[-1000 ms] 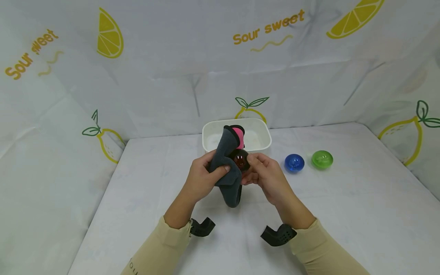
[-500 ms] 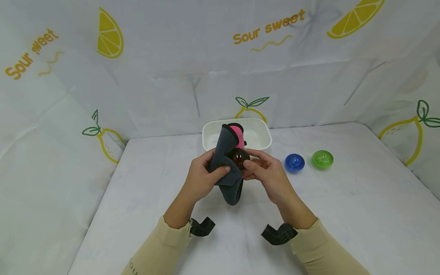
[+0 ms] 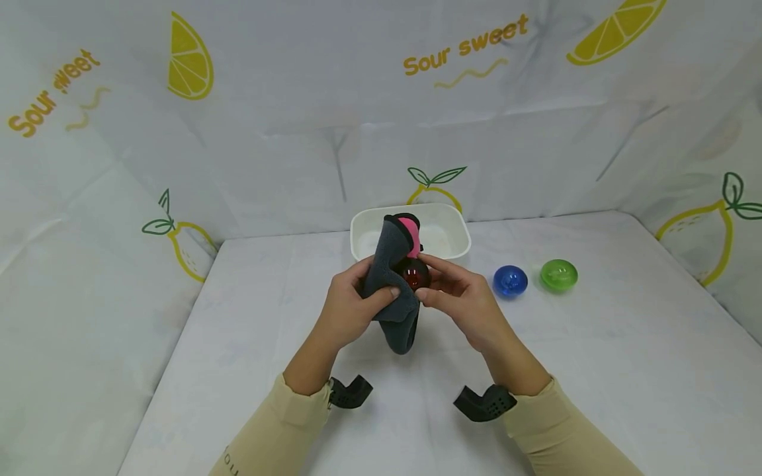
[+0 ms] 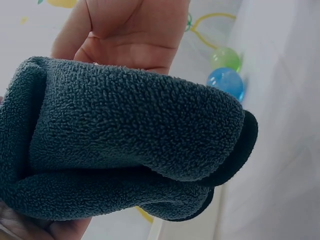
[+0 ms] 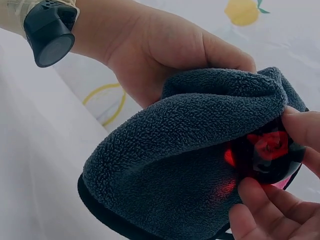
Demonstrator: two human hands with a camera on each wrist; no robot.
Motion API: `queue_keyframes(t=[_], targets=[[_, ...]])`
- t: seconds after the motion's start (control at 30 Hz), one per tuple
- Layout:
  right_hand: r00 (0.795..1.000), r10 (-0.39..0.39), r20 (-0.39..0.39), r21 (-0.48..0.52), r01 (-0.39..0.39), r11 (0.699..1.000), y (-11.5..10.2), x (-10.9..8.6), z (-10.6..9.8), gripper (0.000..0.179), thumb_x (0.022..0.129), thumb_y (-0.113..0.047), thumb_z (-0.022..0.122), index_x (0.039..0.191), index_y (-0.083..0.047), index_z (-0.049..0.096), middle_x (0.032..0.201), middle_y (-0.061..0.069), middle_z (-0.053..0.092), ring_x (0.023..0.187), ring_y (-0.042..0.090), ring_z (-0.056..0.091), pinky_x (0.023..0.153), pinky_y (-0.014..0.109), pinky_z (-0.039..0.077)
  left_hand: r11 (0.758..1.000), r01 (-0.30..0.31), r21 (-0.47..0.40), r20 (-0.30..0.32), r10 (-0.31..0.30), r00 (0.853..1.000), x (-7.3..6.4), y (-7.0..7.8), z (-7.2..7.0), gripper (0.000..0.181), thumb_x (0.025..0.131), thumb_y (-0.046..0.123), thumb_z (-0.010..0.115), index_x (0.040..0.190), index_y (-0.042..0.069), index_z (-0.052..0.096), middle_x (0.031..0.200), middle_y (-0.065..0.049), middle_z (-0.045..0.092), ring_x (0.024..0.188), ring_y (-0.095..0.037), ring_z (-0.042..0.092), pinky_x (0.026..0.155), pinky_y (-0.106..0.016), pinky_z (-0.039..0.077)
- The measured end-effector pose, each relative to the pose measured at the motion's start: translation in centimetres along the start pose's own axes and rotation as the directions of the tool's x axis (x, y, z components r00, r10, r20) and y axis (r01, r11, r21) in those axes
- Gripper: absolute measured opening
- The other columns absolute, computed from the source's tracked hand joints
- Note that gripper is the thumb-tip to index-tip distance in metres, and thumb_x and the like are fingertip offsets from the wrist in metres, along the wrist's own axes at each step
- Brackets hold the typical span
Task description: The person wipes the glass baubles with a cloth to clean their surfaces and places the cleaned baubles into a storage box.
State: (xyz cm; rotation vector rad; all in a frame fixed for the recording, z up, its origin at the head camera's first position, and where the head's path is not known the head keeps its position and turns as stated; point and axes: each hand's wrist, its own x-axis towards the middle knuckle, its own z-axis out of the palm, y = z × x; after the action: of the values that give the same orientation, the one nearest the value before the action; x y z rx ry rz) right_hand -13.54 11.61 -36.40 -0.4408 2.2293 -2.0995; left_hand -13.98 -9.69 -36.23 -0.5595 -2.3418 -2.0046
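Note:
A dark grey terry cloth (image 3: 389,264) with black edging and a pink patch hangs folded over the table's middle. My left hand (image 3: 351,305) grips it, thumb pressed on its front. Against the cloth sits a glossy, see-through dark red ball (image 3: 415,272). My right hand (image 3: 463,301) holds this ball from the right, with the thumb low and the fingers at its top. In the right wrist view, fingertips pinch the red ball (image 5: 270,155) beside the cloth fold (image 5: 170,145). The cloth (image 4: 135,120) hides the ball in the left wrist view.
Behind the cloth stands a white rectangular basin (image 3: 455,233) near the back edge of the table. To the right, a blue ball (image 3: 510,282) and a green ball (image 3: 558,275) rest on the white tablecloth (image 3: 595,383). A lemon-printed white curtain (image 3: 286,172) rises behind.
My right fingers have shifted on the red ball: the thumb slid lower and the index finger extended over its top. The ball and the cloth moved slightly left; my left hand keeps its grip.

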Motion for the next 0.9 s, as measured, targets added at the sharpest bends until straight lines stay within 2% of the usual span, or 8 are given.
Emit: queue_keyframes(t=[0.2, 0.3, 0.47, 0.67, 0.8, 0.9], targets=[[0.999, -0.038, 0.007, -0.033, 0.038, 0.999, 0.02, 0.02, 0.00, 0.056, 0.088, -0.002, 0.071, 0.141, -0.011, 0.055, 0.118, 0.015, 0.062, 0.106, 0.025, 0.060, 0.084, 0.029, 0.057, 1.000, -0.006, 0.004, -0.001, 0.006, 1.000, 0.03, 0.01, 0.00, 0.048, 0.089, 0.012, 0.069, 0.135, 0.013, 0.058, 0.118, -0.009, 0.068, 0.099, -0.024, 0.068, 0.086, -0.041, 0.057], [0.998, -0.057, -0.001, -0.088, 0.057, 0.995, -0.02, 0.01, 0.01, 0.055, 0.087, -0.003, 0.072, 0.138, -0.014, 0.058, 0.120, 0.011, 0.064, 0.108, 0.024, 0.059, 0.086, 0.028, 0.056, 1.000, -0.004, 0.004, 0.000, 0.004, 1.000, 0.08, -0.02, 0.02, 0.048, 0.088, 0.012, 0.069, 0.135, 0.013, 0.058, 0.118, -0.009, 0.068, 0.100, -0.024, 0.068, 0.087, -0.041, 0.057], [0.994, -0.103, -0.022, -0.200, 0.097, 0.975, 0.05, 0.03, 0.07, 0.053, 0.086, -0.005, 0.074, 0.135, -0.020, 0.061, 0.123, 0.003, 0.065, 0.108, 0.020, 0.060, 0.087, 0.025, 0.054, 1.000, 0.016, 0.014, -0.010, -0.016, 1.000, 0.13, -0.13, 0.03, 0.048, 0.089, 0.013, 0.069, 0.135, 0.015, 0.058, 0.118, -0.008, 0.068, 0.100, -0.024, 0.067, 0.087, -0.041, 0.057], [0.988, -0.142, -0.055, -0.279, 0.121, 0.953, -0.04, 0.00, 0.39, 0.058, 0.083, -0.006, 0.078, 0.137, -0.016, 0.058, 0.125, 0.003, 0.065, 0.109, 0.018, 0.060, 0.085, 0.028, 0.055, 0.999, 0.026, 0.020, -0.026, -0.025, 0.999, 0.15, -0.08, -0.01, 0.046, 0.088, 0.012, 0.068, 0.134, 0.014, 0.059, 0.116, -0.008, 0.068, 0.099, -0.025, 0.067, 0.085, -0.042, 0.058], [0.980, -0.182, -0.082, -0.372, 0.140, 0.918, 0.00, -0.16, 0.60, 0.063, 0.080, -0.008, 0.082, 0.138, -0.013, 0.057, 0.125, 0.003, 0.065, 0.111, 0.016, 0.059, 0.087, 0.032, 0.054, 1.000, 0.020, 0.016, -0.030, -0.019, 0.999, 0.16, 0.02, -0.02, 0.047, 0.088, 0.011, 0.068, 0.135, 0.013, 0.058, 0.118, -0.009, 0.068, 0.100, -0.025, 0.067, 0.086, -0.042, 0.057], [0.959, -0.269, -0.084, -0.464, 0.202, 0.863, 0.14, -0.36, 0.80, 0.064, 0.077, -0.007, 0.084, 0.136, -0.012, 0.059, 0.126, 0.001, 0.065, 0.111, 0.015, 0.060, 0.088, 0.037, 0.054, 1.000, 0.013, 0.017, -0.030, -0.013, 0.999, 0.18, 0.02, -0.04, 0.048, 0.088, 0.011, 0.068, 0.135, 0.013, 0.058, 0.119, -0.009, 0.067, 0.101, -0.025, 0.067, 0.087, -0.042, 0.057]])
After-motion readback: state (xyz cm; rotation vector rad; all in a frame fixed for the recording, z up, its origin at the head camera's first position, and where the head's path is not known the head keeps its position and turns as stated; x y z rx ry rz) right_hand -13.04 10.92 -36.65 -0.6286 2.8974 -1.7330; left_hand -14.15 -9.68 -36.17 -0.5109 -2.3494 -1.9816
